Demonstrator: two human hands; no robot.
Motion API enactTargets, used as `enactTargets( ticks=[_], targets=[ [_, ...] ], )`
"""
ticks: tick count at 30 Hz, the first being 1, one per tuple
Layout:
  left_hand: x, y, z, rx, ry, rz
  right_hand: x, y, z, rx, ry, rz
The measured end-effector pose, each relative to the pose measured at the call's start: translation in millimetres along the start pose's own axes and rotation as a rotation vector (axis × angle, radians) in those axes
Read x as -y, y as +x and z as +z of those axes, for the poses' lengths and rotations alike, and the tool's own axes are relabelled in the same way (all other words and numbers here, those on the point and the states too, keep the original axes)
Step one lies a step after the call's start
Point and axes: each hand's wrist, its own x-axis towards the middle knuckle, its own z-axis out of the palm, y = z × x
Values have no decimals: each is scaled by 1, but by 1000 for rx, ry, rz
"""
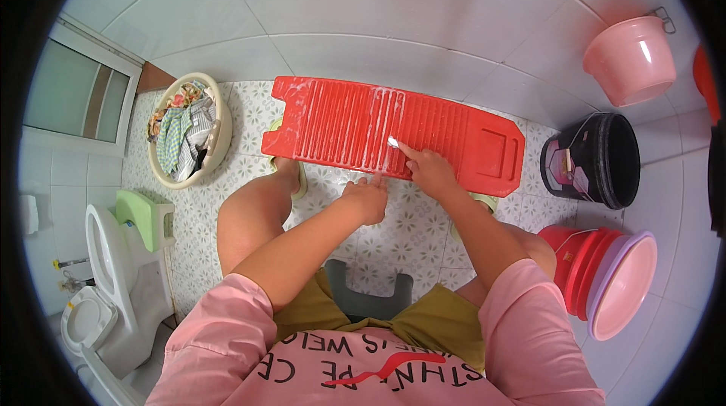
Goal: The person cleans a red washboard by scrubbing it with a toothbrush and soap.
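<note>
A red plastic washboard lies crosswise before me, its ribs wet with some suds. My right hand is over its near middle part, index finger extended at a small whitish, shiny patch on the ribs; whether that is foam or a small object I cannot tell. At the board's near edge is my left hand, fingers pointing to the rim and nothing visible in it; whether the fingertips touch the edge is unclear.
A cream basin of clothes stands at the left, near a green and white stool and a toilet. At the right are a black bucket, stacked red buckets with basins, and a hanging pink bucket.
</note>
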Motion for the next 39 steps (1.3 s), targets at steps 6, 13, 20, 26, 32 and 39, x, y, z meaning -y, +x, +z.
enactTargets(
  ticks=[6,13,20,26,32,39],
  targets=[
    [-1,1,1,15,32,-31,-8,-13,5,159,49,-65],
    [-2,0,2,7,43,-15,-7,2,1,29,89,18],
    [6,9,11,-32,51,0,-4,-11,2,173,61,-31],
    [-1,5,4,-21,73,12,2,-5,3,33,56,20],
    [0,4,4,-34,60,29,-4,-17,14,100,54,-23],
    [1,5,5,-49,41,27,0,-4,6,2,137,24]
  ],
)
